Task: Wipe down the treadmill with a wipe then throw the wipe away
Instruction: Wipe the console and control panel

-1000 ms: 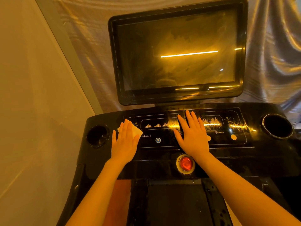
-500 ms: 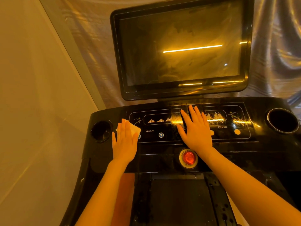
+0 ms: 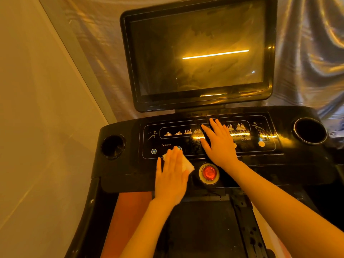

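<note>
- While my left hand (image 3: 171,175) lies flat, the white wipe (image 3: 186,165) is pinned under its fingers on the treadmill console (image 3: 126,175), just left of the red stop button (image 3: 209,172).
- Right hand (image 3: 219,144): spread open, palm down on the control panel (image 3: 260,131), holding nothing.

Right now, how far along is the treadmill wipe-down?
Mid-wipe. Left hand presses the wipe flat on the console, beside the red stop button; right hand rests flat on the panel. Screen looks smeared. Wipe not yet thrown away; no bin in view.
</note>
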A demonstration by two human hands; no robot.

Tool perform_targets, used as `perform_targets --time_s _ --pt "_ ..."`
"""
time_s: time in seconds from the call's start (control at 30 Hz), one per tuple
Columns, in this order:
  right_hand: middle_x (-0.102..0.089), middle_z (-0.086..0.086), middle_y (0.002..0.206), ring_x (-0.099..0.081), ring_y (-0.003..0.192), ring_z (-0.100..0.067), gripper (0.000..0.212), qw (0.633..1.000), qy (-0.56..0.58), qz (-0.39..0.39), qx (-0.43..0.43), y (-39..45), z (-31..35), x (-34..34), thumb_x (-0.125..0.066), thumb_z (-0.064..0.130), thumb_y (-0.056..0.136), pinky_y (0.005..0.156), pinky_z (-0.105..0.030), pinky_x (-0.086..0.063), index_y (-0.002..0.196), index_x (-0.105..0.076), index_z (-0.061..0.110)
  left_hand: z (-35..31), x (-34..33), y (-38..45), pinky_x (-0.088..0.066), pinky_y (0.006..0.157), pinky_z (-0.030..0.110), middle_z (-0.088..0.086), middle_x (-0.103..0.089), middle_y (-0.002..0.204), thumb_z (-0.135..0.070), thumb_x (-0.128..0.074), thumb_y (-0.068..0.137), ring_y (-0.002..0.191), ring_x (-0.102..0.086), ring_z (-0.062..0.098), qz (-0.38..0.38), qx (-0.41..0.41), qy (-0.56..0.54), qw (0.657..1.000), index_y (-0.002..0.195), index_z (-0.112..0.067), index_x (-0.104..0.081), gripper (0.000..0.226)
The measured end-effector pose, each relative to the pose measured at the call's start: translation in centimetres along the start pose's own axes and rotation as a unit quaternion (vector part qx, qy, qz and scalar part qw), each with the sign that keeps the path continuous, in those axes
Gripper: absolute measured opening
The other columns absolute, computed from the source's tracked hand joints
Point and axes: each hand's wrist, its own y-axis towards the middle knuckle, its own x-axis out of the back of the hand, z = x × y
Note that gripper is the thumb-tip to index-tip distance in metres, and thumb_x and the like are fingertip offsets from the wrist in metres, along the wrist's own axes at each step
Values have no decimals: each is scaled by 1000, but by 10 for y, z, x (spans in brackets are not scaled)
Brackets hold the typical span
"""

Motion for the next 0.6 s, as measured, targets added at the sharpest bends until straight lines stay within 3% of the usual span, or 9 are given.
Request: perform_targets --time_s 0.1,0.2,0.33,0.43,0.5,0.6 --pt "-37 -20 154 -28 146 -39 50 999 -32 -12 37 -21 -7 3 -63 25 97 118 -56 -26 144 -51 12 -4 -8 0 -7 116 51 8 0 164 -45 -46 98 150 -2 27 -43 -52 26 997 159 -14 -5 80" --pt "-43 -22 151 -36 142 -41 49 995 -83 -43 37 -47 -17 2 -64 22 95 112 -57 -35 141 -54 10 10 -15 -7 -16 114 51 8 -11 163 -45 -54 95 149 -15 28 -54 -53 46 996 157 -15 -8 83" --pt "-46 -21 148 -39 140 -40 47 993 -88 -71 19 -67 -24 0 -42 32 100 112 -55 -33 139 -56 10 16 -23 -28 -25 111 52 11 -23 161 -42 -60 90 146 -25 31 -67 -25 36 997 156 -13 -15 85" --pt "-45 -19 150 -38 142 -38 53 994 -91 -66 12 -73 -22 -1 -31 36 99 113 -51 -29 140 -55 11 4 -27 -36 -23 112 53 12 -22 162 -43 -59 90 147 -24 32 -67 -46 42 996 157 -14 -13 86" --pt "-44 -19 151 -36 143 -36 53 994 -89 -64 7 -74 -21 -1 -31 36 100 115 -51 -29 141 -54 12 -8 -28 -37 -16 115 55 12 -10 165 -44 -54 93 150 -14 33 -50 -83 54 994 158 -15 -7 85" --pt "-42 -18 152 -34 144 -36 53 994 -88 -60 5 -73 -22 -1 -30 37 100 116 -51 -29 141 -53 12 -14 -29 -37 -17 116 55 9 -6 165 -48 -34 98 151 -11 31 -45 -96 57 993 158 -16 -7 73"
